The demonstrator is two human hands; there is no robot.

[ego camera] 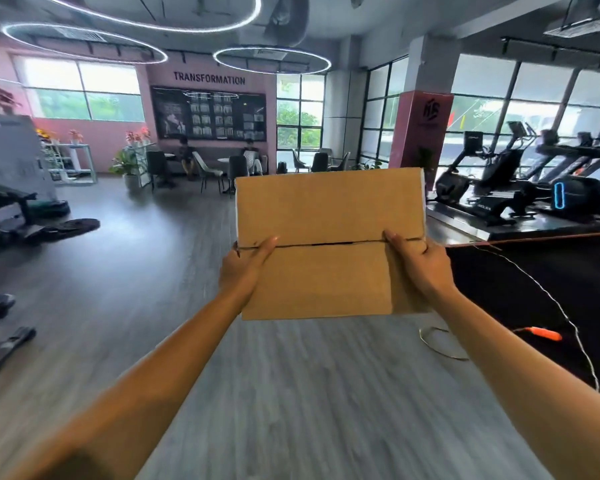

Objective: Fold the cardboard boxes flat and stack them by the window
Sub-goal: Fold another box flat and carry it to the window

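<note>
The flattened cardboard box is held upright at chest height, gripped at 9 o'clock by the left hand and at 3 o'clock by the right hand, probably for carrying toward the windows at 12 o'clock.

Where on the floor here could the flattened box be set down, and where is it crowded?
The cardboard box is held between the left hand and right hand. Bare wood floor lies straight below and ahead, between the dark gear on the left and the black mat on the right. The mat's edge carries a cord; the treadmills crowd the window side.
</note>
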